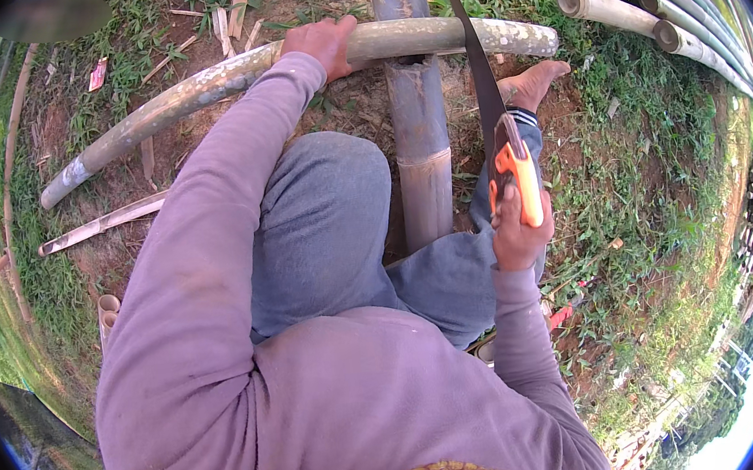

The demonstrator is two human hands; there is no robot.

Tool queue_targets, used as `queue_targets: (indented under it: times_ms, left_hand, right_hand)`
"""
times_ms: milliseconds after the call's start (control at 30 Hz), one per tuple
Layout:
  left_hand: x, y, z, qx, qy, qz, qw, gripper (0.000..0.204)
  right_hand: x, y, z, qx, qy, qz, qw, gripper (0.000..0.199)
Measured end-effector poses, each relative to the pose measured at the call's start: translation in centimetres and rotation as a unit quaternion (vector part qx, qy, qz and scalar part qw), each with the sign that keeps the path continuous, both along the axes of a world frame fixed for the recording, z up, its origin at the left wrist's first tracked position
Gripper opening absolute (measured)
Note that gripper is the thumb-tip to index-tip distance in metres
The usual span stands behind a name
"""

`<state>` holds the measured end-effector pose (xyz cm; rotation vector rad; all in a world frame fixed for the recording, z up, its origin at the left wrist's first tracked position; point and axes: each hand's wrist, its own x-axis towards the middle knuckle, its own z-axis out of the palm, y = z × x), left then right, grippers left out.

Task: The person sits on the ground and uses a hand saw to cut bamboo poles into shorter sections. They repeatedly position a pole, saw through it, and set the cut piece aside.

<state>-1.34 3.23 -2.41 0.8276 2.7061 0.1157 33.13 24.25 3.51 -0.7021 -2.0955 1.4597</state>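
Observation:
A mottled bamboo pole [235,72] lies crosswise over a thicker grey bamboo log [425,175] that runs away from me between my legs. My left hand [323,46] is wrapped over the pole, just left of where the two cross. In my right hand [521,229] is a hand saw [481,77], gripped by its orange and black handle. Its dark blade points away from me and passes the pole's right part, between the crossing and the cut end. Whether the teeth touch the bamboo I cannot tell. My bare foot [537,82] rests beyond the blade.
Several cut bamboo poles [610,12] lie stacked at the far right. A split bamboo strip [105,223] and wood scraps are on the ground to the left. Short bamboo pieces [108,309] stand near my left elbow. A red-handled tool [561,316] lies by my right forearm.

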Motion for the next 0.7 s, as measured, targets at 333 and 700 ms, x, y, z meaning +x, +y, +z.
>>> queue_targets:
  times_ms: [333,700]
  left_hand:
    - [0.0,-0.6,-0.2,-0.005,-0.012,0.005,1.0,0.057]
    - [0.2,1.3,0.9,-0.007,-0.023,-0.015,1.0,0.062]
  right_hand:
    - [2.7,-0.7,1.6,0.02,-0.034,-0.004,0.999,0.018]
    - [-13.8,4.7,-3.5,0.041,0.015,0.006,0.999,0.02]
